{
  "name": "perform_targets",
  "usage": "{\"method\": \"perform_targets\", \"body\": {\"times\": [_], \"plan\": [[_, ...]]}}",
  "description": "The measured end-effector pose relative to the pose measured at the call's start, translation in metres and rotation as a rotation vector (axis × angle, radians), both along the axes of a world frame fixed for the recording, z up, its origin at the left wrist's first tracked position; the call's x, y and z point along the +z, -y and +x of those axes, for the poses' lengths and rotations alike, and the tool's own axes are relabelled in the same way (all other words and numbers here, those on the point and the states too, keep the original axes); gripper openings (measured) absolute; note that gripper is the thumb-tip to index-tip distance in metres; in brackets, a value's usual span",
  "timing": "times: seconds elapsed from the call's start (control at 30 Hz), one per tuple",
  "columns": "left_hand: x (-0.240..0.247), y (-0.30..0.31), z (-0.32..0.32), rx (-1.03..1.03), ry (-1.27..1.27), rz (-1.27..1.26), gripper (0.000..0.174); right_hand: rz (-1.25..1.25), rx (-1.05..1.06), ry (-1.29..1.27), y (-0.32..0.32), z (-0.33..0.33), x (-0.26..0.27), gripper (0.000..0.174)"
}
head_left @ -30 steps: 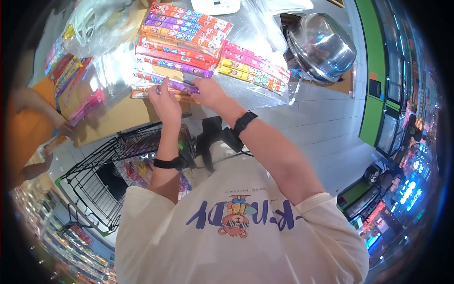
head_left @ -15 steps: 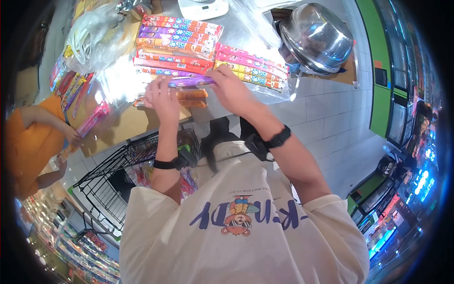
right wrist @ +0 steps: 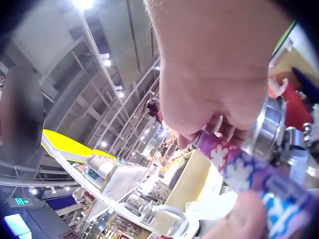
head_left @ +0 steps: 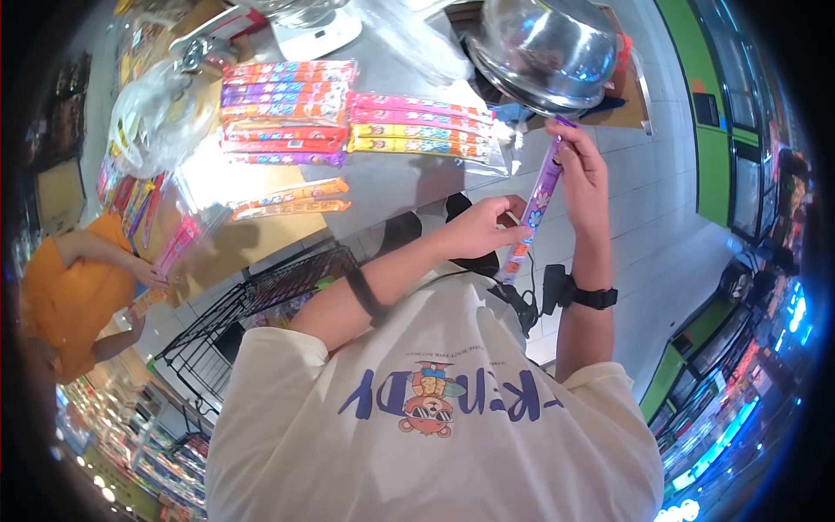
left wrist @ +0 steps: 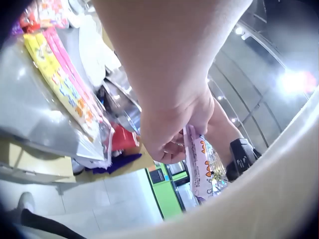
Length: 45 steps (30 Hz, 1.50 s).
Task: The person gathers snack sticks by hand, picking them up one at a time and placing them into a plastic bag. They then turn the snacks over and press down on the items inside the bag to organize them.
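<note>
I hold a long purple candy pack upright in front of my chest, off to the right of the table. My right hand grips its upper part; my left hand pinches its lower part. The left wrist view shows the left hand closed on the pack. The right wrist view shows the right hand curled round the purple pack. Stacks of similar colourful packs lie on the table, with two orange packs nearer me.
A steel bowl sits upside down at the table's far right. A white scale and a plastic bag stand at the back. A black wire cart is below the table's edge. A person in orange stands at left.
Both hands lifted the purple pack from the table stacks, carried it right and turned it from level to upright. The head view has swung right.
</note>
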<state>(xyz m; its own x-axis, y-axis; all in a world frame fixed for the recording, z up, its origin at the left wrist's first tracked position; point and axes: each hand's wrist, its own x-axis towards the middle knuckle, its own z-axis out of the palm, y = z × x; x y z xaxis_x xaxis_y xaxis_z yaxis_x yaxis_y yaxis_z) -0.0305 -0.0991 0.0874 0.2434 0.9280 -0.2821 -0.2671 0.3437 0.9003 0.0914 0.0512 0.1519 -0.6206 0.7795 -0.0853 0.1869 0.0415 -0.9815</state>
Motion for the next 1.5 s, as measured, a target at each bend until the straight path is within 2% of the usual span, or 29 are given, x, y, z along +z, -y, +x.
{"method": "perform_targets", "body": {"times": [0.07, 0.1, 0.13, 0.2, 0.23, 0.3, 0.33, 0.4, 0.47, 0.53, 0.6, 0.63, 0.7, 0.77, 0.8, 0.97, 1.03, 1.13, 1.27, 1.37, 1.43, 1.5], "plan": [[-0.005, -0.016, 0.026, 0.021, 0.141, -0.037, 0.03, -0.135, -0.135, 0.077, 0.001, 0.009, -0.007, 0.027], [-0.002, -0.024, 0.033, -0.01, 0.203, -0.181, 0.034, -0.089, -0.238, 0.015, 0.005, 0.004, -0.009, 0.034], [-0.003, -0.031, 0.042, -0.024, 0.198, -0.191, 0.034, -0.099, -0.253, 0.011, 0.001, 0.018, -0.017, 0.034], [-0.006, -0.045, 0.06, 0.23, 0.28, -0.369, 0.034, -0.352, -0.083, 0.218, -0.004, 0.054, -0.041, 0.04], [-0.017, -0.051, 0.066, 0.233, 0.3, -0.355, 0.035, -0.363, -0.095, 0.212, -0.005, 0.07, -0.048, 0.04], [-0.031, -0.059, 0.077, 0.289, 0.371, -0.409, 0.033, -0.335, 0.207, 0.362, -0.01, 0.094, -0.055, 0.038], [-0.034, -0.063, 0.081, 0.359, 0.45, -0.455, 0.032, -0.341, 0.202, 0.353, -0.013, 0.105, -0.052, 0.038], [-0.04, -0.07, 0.084, 0.363, 0.446, -0.446, 0.029, -0.598, 0.212, 0.512, -0.02, 0.122, -0.045, 0.034], [-0.043, -0.078, 0.083, 0.331, 0.318, -0.448, 0.024, -0.599, 0.251, 0.459, -0.032, 0.138, -0.051, 0.032], [-0.046, -0.088, 0.08, 0.392, 0.253, -0.473, 0.02, -0.596, 0.291, 0.411, -0.044, 0.154, -0.051, 0.03], [-0.061, -0.093, 0.068, 0.709, 0.499, -0.525, 0.018, -0.653, 0.375, 0.495, -0.059, 0.165, -0.048, 0.028], [-0.067, -0.095, 0.063, 0.754, 0.438, -0.455, 0.018, -0.649, 0.378, 0.489, -0.063, 0.171, -0.051, 0.028], [-0.069, -0.097, 0.058, 0.773, 0.39, -0.474, 0.018, -0.694, 0.252, 0.398, -0.067, 0.187, -0.061, 0.027], [-0.047, -0.101, 0.055, 0.863, 0.354, -0.532, 0.025, -0.695, 0.229, 0.453, -0.078, 0.202, -0.071, 0.028], [-0.052, -0.1, 0.053, 0.866, 0.35, -0.533, 0.025, -0.686, 0.196, 0.505, -0.084, 0.207, -0.075, 0.029], [-0.064, -0.095, 0.042, 0.821, 0.34, -0.521, 0.026, -0.765, 0.104, 0.405, -0.097, 0.222, -0.089, 0.025], [-0.071, -0.092, 0.037, 0.791, 0.347, -0.528, 0.025, -0.863, -0.143, 0.182, -0.099, 0.226, -0.1, 0.024], [-0.072, -0.088, 0.036, 0.751, 0.39, -0.582, 0.024, -0.913, -0.205, 0.146, -0.101, 0.234, -0.112, 0.026], [-0.074, -0.08, 0.04, 0.73, 0.517, -0.621, 0.025, -0.953, -0.143, 0.099, -0.1, 0.248, -0.123, 0.026], [-0.078, -0.079, 0.051, 0.79, 0.423, -0.582, 0.026, -0.975, -0.198, 0.133, -0.094, 0.25, -0.122, 0.021], [-0.079, -0.078, 0.057, 0.829, 0.388, -0.584, 0.026, -0.949, -0.226, 0.047, -0.087, 0.253, -0.129, 0.023], [-0.083, -0.081, 0.061, 0.833, 0.202, -0.568, 0.024, -0.91, -0.244, 0.056, -0.088, 0.262, -0.135, 0.025]]}}
